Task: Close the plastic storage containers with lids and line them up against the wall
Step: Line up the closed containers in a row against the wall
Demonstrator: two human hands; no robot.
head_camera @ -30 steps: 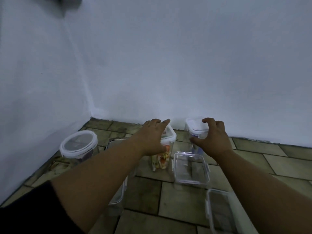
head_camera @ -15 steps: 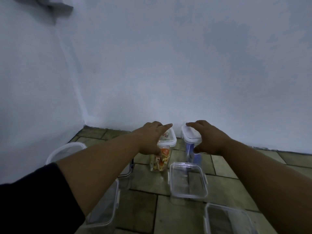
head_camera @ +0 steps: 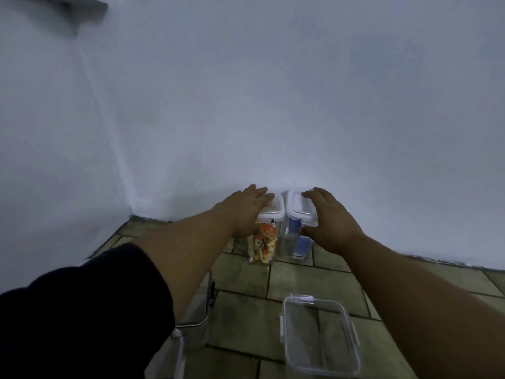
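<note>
Mid frame, my left hand (head_camera: 246, 212) lies nearly flat on the snack tub (head_camera: 263, 242) and my right hand (head_camera: 330, 220) pinches the blue tub (head_camera: 296, 239) by its lid, both tubs standing side by side right at the wall (head_camera: 273, 105).

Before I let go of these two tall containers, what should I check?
1. Snack container closed: ok.
2. Blue-label container closed: ok; latches snapped: cannot tell.
3. Both upright and side by side: ok.
4. Both backed right up to the wall: cannot tell, their rear edges are hidden.
5. Right hand grip wraps the blue-label container's top: ok. Left hand lies over the snack container's top; grip: cannot tell.
6. Clear container in the foreground closed: not ok, it is open and away from the wall.
</note>
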